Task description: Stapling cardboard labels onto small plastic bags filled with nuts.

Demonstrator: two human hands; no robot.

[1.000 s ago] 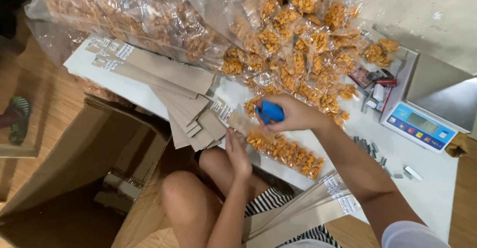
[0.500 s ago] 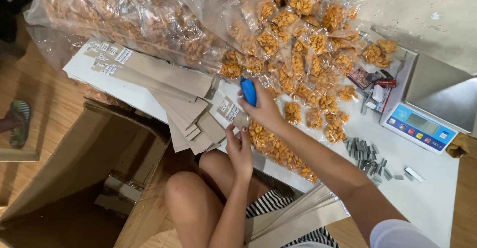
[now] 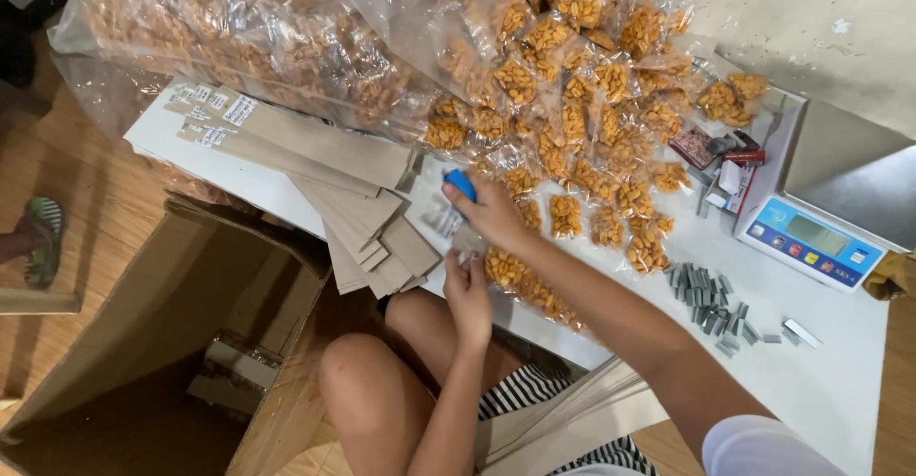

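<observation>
Stapler: small blue stapler point(image 3: 460, 184), only its end showing above the right hand point(image 3: 491, 214), which is closed around it.
Change: the stapler has come down lower, nearer the left hand point(image 3: 468, 292).
Left hand: just below the right, fingers pinched shut on the snack packet strip point(image 3: 520, 280) at the white table point(image 3: 840, 381) edge.

Wooden plank floor point(image 3: 67, 161) is showing at left, evenly lit. A low white counter point(image 3: 840, 381) is standing against a pale wall point(image 3: 811, 18). An open cardboard box point(image 3: 181, 342) is sitting on the floor.
</observation>
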